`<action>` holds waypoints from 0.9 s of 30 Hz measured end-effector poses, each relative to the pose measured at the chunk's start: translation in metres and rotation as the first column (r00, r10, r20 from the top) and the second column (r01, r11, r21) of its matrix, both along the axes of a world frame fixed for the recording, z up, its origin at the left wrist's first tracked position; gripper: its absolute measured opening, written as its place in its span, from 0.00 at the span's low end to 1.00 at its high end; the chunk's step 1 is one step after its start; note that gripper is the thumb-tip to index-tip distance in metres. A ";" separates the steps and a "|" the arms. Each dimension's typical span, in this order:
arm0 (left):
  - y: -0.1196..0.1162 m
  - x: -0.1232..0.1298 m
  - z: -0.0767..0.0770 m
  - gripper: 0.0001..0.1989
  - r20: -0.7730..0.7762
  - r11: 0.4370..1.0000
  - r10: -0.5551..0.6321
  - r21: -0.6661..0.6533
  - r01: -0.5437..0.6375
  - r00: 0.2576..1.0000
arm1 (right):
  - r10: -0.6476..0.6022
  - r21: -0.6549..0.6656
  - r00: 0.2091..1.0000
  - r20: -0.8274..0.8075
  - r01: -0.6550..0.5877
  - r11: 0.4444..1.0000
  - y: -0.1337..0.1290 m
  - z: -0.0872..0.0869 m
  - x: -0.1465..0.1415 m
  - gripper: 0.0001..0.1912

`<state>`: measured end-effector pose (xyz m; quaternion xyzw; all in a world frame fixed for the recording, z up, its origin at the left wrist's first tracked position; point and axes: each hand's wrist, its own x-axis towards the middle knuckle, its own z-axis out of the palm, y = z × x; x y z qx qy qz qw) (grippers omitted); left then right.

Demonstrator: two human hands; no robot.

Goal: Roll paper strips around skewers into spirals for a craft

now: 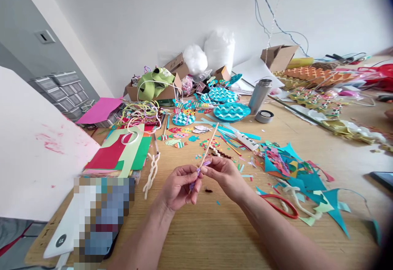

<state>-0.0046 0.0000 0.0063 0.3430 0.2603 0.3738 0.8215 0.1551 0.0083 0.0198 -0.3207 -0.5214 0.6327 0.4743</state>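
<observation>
A thin pale wooden stick [211, 143] slants up and to the right out of my left hand [181, 186]. Around its lower part goes a fuzzy purple pipe cleaner [192, 185], partly hidden by my fingers. The left fingers close on the stick and the purple strand. My right hand [225, 175] pinches the purple strand near the stick, thumb against forefinger. Both hands are above the wooden table [196, 237]. Beyond them lie small paper fish [181, 144], a white glue bottle [247, 141] and twisted brown-and-white pipe cleaners [219, 152].
Turquoise paper scraps [310, 182] and red-handled scissors [281, 205] lie on the right. Coloured sheets [110, 149] and braided white pipe cleaners [151, 175] are on the left. Farther back stand a steel flask [260, 96], turquoise wavy paper pieces [231, 111] and a cardboard box [178, 87].
</observation>
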 end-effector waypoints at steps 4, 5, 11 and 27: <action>-0.002 0.004 0.005 0.08 -0.106 0.999 0.014 0.037 -0.010 0.994 | -0.019 0.008 1.000 0.018 0.019 1.000 0.001 -0.003 0.001 0.14; -0.003 0.005 0.006 0.09 -0.167 0.996 0.050 0.080 -0.037 0.985 | -0.042 0.010 0.999 0.034 0.041 0.999 0.002 -0.004 0.001 0.14; -0.006 0.015 0.001 0.11 -0.467 0.726 0.614 0.651 -0.223 0.636 | -0.213 0.107 0.955 0.208 0.194 0.975 0.006 -0.014 -0.004 0.15; -0.008 0.013 -0.003 0.10 -0.511 0.610 0.747 0.781 -0.134 0.425 | -0.235 0.103 0.941 0.242 0.216 0.971 0.004 -0.012 -0.005 0.17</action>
